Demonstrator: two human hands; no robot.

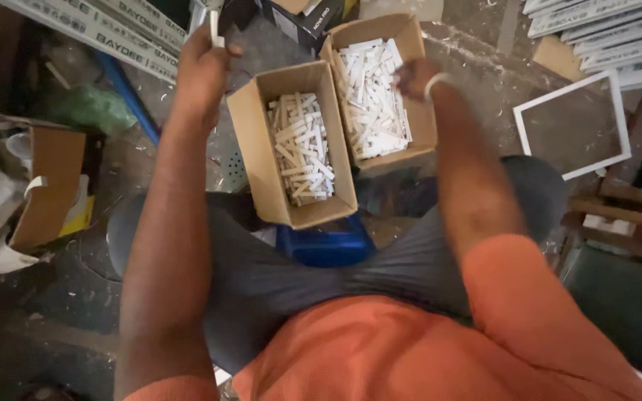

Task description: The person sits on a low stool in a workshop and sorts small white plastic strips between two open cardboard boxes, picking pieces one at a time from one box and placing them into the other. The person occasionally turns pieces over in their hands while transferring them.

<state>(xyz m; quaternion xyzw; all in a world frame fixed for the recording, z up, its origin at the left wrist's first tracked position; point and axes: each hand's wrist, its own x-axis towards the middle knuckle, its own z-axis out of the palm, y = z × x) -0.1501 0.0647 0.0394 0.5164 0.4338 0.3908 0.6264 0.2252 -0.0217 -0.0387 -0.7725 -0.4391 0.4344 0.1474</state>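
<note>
While the person sits over the floor, much stays hard to read: the right hand (416, 77) is blurred, so I cannot tell whether its fingers are spread or closed, nor whether it holds anything. A pale band shows at its wrist. The white strip (215, 30) in the left hand (202, 67) is cut off by the top edge, so its length is hidden. The blue tub (326, 243) at 6 o'clock from the boxes is mostly covered by the near box (250, 141) and the person's lap.

Two open cardboard boxes stand side by side, touching; the far box (417, 82) sits at 1 o'clock from the near one. Each holds a loose heap of short white pieces, too many and too jumbled to count. One more cardboard box (53, 186) lies open at 9 o'clock. One white frame (570, 125) lies flat on the floor at 3 o'clock. Stacks of long white profiles (113, 30) run off at 11 o'clock and 1 o'clock, their ends out of sight.

The left hand is closed, thumb and fingers pinching the strip upright; it is at 11 o'clock from the near box, apart from it. The right hand hangs over the far box's heap, at the box's right side.
</note>
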